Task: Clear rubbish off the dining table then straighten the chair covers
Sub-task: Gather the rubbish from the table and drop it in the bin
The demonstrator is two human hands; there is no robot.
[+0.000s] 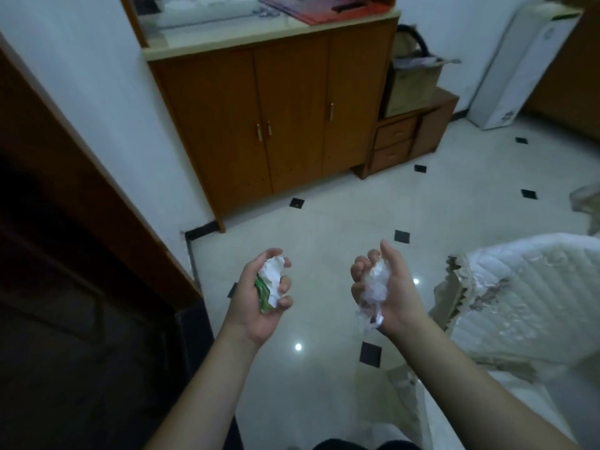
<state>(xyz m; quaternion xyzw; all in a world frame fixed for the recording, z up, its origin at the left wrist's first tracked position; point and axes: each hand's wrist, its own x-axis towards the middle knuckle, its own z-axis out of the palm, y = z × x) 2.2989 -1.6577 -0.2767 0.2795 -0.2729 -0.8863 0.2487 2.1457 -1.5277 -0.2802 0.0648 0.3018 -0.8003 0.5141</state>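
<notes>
- Pale glossy floor tiles (341, 216) with small black diamond insets fill the middle of the view; the widest open stretch runs from the hands forward to the cabinet and off to the right.
- Brown wooden cabinet (276, 118) stands against the white wall ahead, its three doors closed, with a pale worktop (269, 35) on it carrying a red folder (328, 11).
- Dark doorway with a brown frame (97, 177) closes off the left side; its lower corner sits just left of the left forearm.
- White quilted chair cover (526, 293) rises at the right edge, rumpled, with a carved pale chair back (451, 293) showing just beside the right wrist.
- Tall white carton (526, 66) leans in the far right corner; it has green print near its top and dark marks near its foot, both too blurred to read.
- Low brown drawer unit (406, 138) stands touching the cabinet's right side, with an open cardboard box (412, 86) on top; any lettering on the box is illegible.
- Left hand (263, 293), palm up, has its grip curled closed around a crumpled white and green wrapper (271, 282); no words on it can be made out.
- Right hand (383, 287), palm up, has its grip narrowed around a wad of clear crinkled plastic (376, 287), a loose tail hanging below the heel of the palm.
- Both hands hover above the floor, well apart from each other and touching no furniture.
</notes>
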